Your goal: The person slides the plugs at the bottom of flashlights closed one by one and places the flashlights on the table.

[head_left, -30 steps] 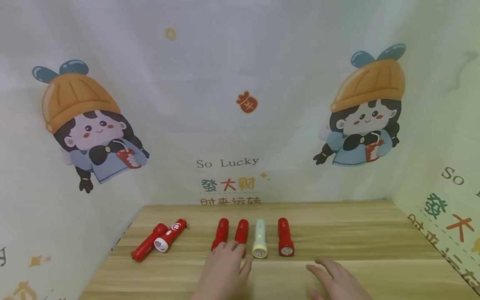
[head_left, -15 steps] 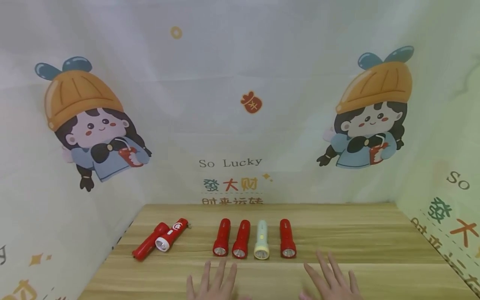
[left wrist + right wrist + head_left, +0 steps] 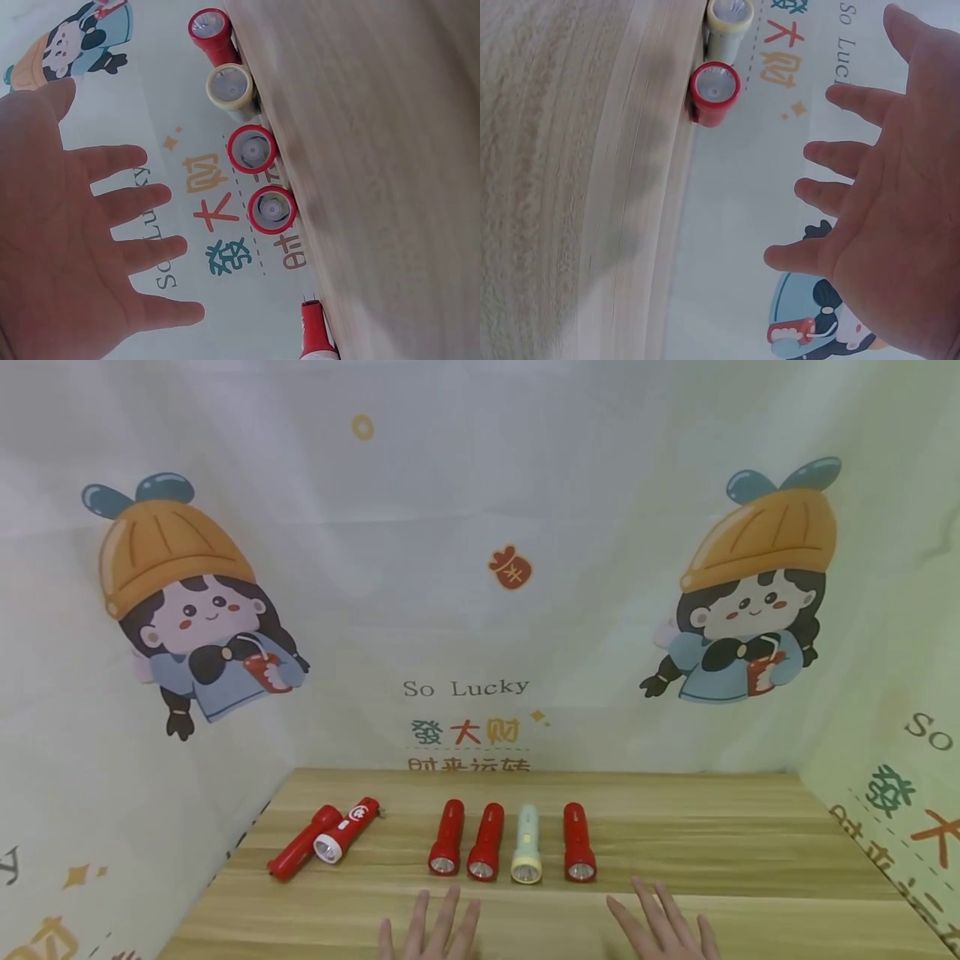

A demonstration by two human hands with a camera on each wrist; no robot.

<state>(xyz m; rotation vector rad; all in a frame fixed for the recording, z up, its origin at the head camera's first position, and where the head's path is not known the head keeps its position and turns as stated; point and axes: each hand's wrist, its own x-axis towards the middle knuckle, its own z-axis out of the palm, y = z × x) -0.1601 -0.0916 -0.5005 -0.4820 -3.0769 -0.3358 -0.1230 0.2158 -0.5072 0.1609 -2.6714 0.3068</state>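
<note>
Both hands are spread with straight fingers at the front of the wooden table, holding nothing. The left hand [image 3: 431, 935] is nearest two red flashlights [image 3: 446, 837] [image 3: 486, 842] lying side by side, lenses toward me. To their right lie a pale green flashlight [image 3: 527, 843] with a cream rim and another red flashlight [image 3: 578, 842]. My right hand [image 3: 663, 927] is in front and to the right of that last one, apart from it. In the left wrist view the left palm [image 3: 67, 225] shows beside the row of lenses; the right wrist view shows the right palm [image 3: 892, 210] likewise.
At the table's left, a red flashlight [image 3: 300, 847] lies slanted against a red one with a white head [image 3: 347, 831]. A printed cloth [image 3: 585, 710] hangs behind the wooden table [image 3: 697, 827] and along both sides.
The left hand has drawn back toward me from the two middle red flashlights and spread its fingers, uncovering them. The right hand's fingers have straightened and spread. The flashlights stay in their row.
</note>
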